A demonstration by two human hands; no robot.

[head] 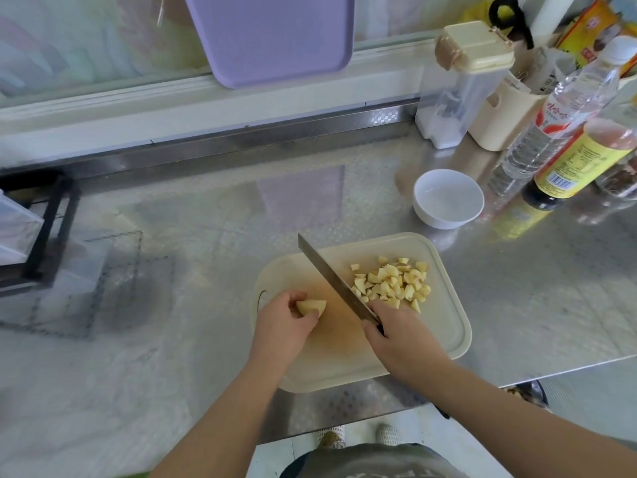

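Left hand (281, 320) curls around an uncut wedge (311, 308) at lower centre, steadying it on the cutting board (444, 326); right hand (396, 334) grips the knife (331, 279), blade fencing off the diced pile (393, 282) right of centre.

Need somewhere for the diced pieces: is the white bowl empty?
Empty of food: the bowl shows only its white inside. A faint sheen may be water; cannot tell.

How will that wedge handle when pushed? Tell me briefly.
The wedge, pinched by the left hand, holds its shape, so it is probably stiff. Its flat cut faces should stop it rolling on the board. Fresh-cut flesh may be slippery.
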